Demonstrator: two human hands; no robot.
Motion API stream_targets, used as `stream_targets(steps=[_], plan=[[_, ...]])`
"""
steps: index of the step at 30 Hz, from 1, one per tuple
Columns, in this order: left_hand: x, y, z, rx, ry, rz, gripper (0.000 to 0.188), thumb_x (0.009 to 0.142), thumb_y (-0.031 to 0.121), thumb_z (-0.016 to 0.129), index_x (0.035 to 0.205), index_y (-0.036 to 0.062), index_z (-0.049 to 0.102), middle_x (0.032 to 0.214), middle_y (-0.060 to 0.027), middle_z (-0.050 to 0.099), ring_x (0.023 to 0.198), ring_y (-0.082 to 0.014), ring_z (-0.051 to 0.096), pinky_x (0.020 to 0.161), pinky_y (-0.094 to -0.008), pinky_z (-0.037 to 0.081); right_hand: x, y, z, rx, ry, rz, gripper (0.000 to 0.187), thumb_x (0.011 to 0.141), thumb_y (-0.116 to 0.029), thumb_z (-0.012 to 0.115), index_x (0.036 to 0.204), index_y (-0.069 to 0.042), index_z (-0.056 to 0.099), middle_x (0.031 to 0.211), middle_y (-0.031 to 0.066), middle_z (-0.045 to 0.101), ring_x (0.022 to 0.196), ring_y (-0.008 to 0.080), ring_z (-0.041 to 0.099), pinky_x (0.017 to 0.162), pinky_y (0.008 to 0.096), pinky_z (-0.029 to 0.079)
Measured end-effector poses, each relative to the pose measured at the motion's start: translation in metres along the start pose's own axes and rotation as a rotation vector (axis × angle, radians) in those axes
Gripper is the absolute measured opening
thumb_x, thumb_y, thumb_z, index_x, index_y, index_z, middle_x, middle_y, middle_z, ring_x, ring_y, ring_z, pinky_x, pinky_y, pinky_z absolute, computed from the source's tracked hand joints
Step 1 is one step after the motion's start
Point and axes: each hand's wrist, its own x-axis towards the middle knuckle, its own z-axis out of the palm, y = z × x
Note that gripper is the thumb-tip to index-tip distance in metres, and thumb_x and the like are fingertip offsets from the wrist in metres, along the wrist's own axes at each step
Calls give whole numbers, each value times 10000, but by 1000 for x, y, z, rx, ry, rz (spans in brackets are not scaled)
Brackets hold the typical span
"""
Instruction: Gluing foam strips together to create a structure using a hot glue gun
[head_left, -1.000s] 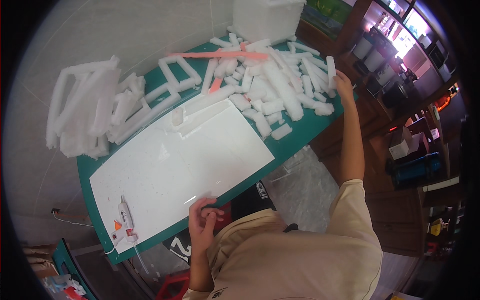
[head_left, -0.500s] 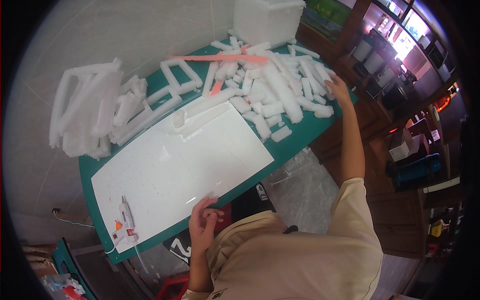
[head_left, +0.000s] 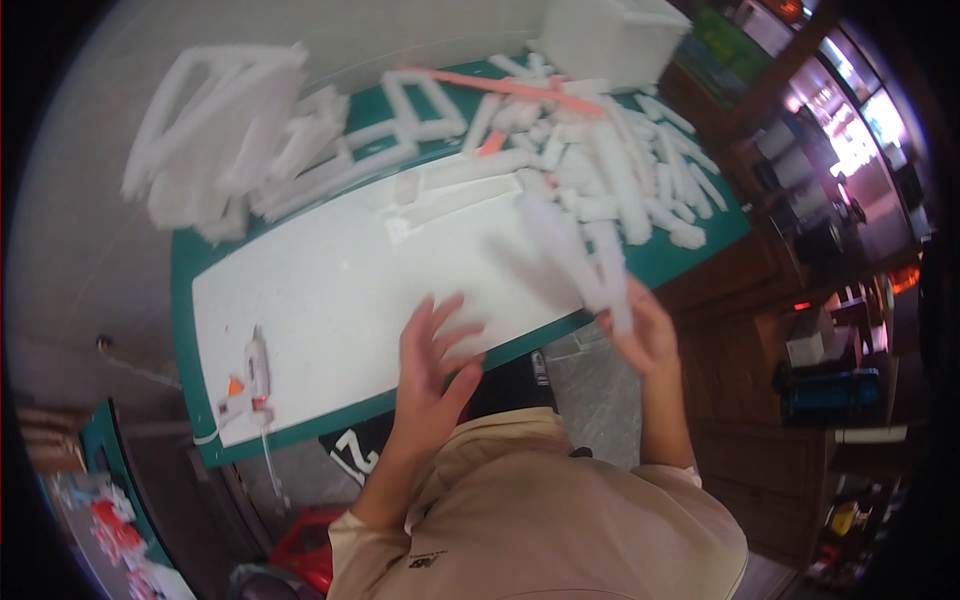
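My right hand [head_left: 648,332] grips the end of a white foam piece [head_left: 562,245] over the right part of the white board [head_left: 340,330]. Motion smears this foam; it looks like two strips meeting near my fingers, and whether they are joined I cannot tell. My left hand [head_left: 432,365] hovers above the board's front edge, fingers spread, holding nothing. At the board's left end lies a glue gun [head_left: 257,372] with a clear glue stick trailing from its back.
Loose foam strips [head_left: 630,190], some pink, pile up at the table's right. Foam frames [head_left: 215,140] are stacked at the left back. A large foam block [head_left: 610,45] stands behind the pile. The green table [head_left: 690,260] borders the board.
My right hand has come back from the far right pile with a foam piece. The left hand has risen over the board and its fingers have spread. The whole view has shifted.
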Motion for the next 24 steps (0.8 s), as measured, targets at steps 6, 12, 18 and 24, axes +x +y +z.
stream_targets(steps=[6,12,18,24], plan=[[33,5,-8,-162,62,-17,854,893,-67,610,1560,92,101,1423,-218,446,1181,-232,566,901,-320,526,5,62,38,-25,-207,301,548,937,-199,611,1377,78,437,1215,159,592,996,180,616,805,279,545],[22,1,-33,-167,101,-64,822,872,-85,626,1551,72,190,1205,-144,582,1019,-155,615,830,-279,534,9,75,63,-442,-147,302,433,965,-181,611,1302,80,533,1178,125,612,981,153,596,864,281,500],[12,-2,-43,-96,-47,-197,814,866,-81,618,1556,43,204,1149,-112,619,996,-139,615,838,-273,509,11,70,81,-732,-245,163,387,972,-92,598,1315,78,540,1189,96,632,1051,139,577,895,277,476],[14,-7,-42,-180,-21,-188,798,903,-16,651,1563,71,210,1144,-90,605,920,-100,593,795,-232,499,8,73,79,-669,-215,279,438,958,-166,635,1327,53,549,1184,77,653,1047,117,580,918,271,459]])
